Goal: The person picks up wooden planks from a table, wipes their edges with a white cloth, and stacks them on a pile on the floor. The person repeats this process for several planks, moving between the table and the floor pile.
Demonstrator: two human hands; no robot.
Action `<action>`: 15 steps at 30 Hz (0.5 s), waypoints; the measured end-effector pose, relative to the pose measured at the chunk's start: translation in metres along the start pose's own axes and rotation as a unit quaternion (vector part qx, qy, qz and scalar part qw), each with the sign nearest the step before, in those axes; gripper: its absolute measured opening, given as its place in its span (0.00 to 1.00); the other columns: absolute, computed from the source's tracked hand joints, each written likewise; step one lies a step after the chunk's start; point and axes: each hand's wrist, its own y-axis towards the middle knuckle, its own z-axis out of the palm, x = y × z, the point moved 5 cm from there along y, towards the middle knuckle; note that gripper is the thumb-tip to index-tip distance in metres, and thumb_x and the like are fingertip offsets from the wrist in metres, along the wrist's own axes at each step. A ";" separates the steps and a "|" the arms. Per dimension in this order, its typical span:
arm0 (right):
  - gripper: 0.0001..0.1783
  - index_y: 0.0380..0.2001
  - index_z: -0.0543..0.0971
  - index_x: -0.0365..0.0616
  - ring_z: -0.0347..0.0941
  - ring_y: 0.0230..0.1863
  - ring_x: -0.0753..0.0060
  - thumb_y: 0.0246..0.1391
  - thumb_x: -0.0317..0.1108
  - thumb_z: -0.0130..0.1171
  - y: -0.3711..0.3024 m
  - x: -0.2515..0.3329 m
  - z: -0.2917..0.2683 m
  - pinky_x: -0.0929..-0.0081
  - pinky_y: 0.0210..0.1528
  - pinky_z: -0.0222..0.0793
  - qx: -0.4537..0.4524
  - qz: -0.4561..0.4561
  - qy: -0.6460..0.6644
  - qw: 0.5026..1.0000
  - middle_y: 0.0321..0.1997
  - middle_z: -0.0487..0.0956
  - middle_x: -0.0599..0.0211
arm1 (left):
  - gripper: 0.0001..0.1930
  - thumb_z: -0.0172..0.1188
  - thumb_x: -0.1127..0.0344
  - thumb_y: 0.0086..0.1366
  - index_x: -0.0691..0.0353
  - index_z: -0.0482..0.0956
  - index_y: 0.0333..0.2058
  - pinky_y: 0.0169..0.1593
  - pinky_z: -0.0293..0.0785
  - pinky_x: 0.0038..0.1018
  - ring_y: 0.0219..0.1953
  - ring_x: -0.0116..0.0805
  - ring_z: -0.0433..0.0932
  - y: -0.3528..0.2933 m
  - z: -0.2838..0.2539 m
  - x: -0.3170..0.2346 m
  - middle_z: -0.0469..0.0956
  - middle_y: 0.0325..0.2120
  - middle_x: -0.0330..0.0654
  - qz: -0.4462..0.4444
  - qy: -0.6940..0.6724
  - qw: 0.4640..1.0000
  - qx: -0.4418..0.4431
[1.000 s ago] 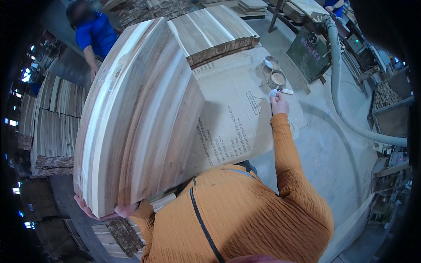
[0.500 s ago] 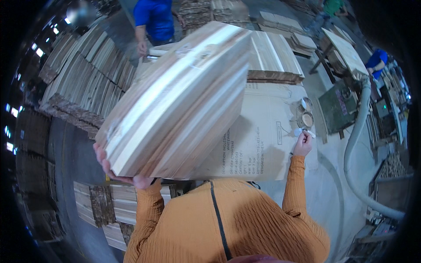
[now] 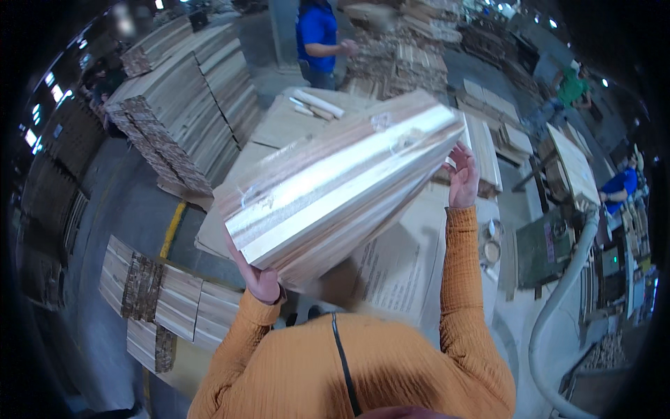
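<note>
A striped, glued-up wooden panel (image 3: pixel 342 181) is held up in front of me, tilted over the work table. My left hand (image 3: pixel 259 279) is closed round its near left corner, thumb underneath. At the panel's right end, my right hand (image 3: pixel 463 180) has its fingers curled against the edge. A small white item (image 3: pixel 450 163) shows between those fingers; its kind is unclear. Below the panel, printed cardboard (image 3: pixel 394 272) covers the table. Small round tins (image 3: pixel 490 246) stand on the table to the right of my right forearm.
Pale rolled or stick-like pieces (image 3: pixel 317 105) lie at the table's far end. Stacks of boards (image 3: pixel 174 105) rise at the left, with more panels (image 3: pixel 181 297) low beside me. A person in blue (image 3: pixel 317 42) stands beyond the table. A grey hose (image 3: pixel 558 300) curves along the right.
My right hand has moved from beside the tins up to the panel's right end. The panel has swung right and lies less steeply. The person in blue has stepped back from the table.
</note>
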 end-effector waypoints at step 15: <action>0.33 0.55 0.62 0.33 0.67 0.51 0.58 0.53 0.48 0.48 0.070 -0.119 -0.027 0.63 0.55 0.62 0.288 0.023 -0.073 0.955 0.49 0.72 0.53 | 0.27 0.39 0.57 0.67 0.64 0.51 0.61 0.63 0.46 0.31 0.62 0.36 0.53 -0.059 -0.011 0.065 0.56 0.60 0.43 -0.129 -0.076 0.979 -0.139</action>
